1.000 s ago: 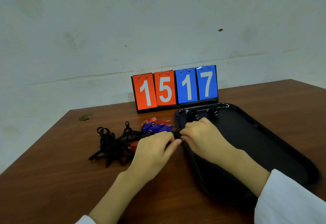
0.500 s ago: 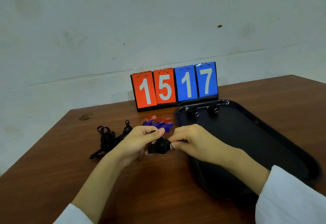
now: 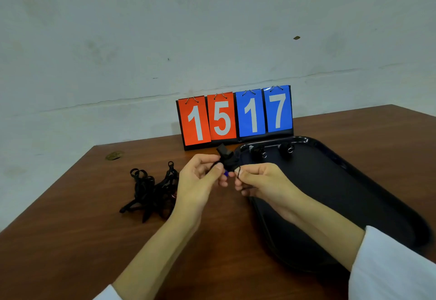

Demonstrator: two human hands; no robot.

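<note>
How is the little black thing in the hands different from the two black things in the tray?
The black piece is held up in the air, pinched by the left hand and right hand; the two tray pieces lie at the far end of the tray. The black piece trails a thin cord; the tray pieces show shiny metal rings instead. All are small and black.

Black tray (image 3: 335,181), red-and-blue scoreboard (image 3: 234,116), brown table (image 3: 70,240).

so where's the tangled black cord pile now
Head view: the black cord pile lies on the brown wooden table, just left of the left hand, opposite the black plastic tray.
</note>
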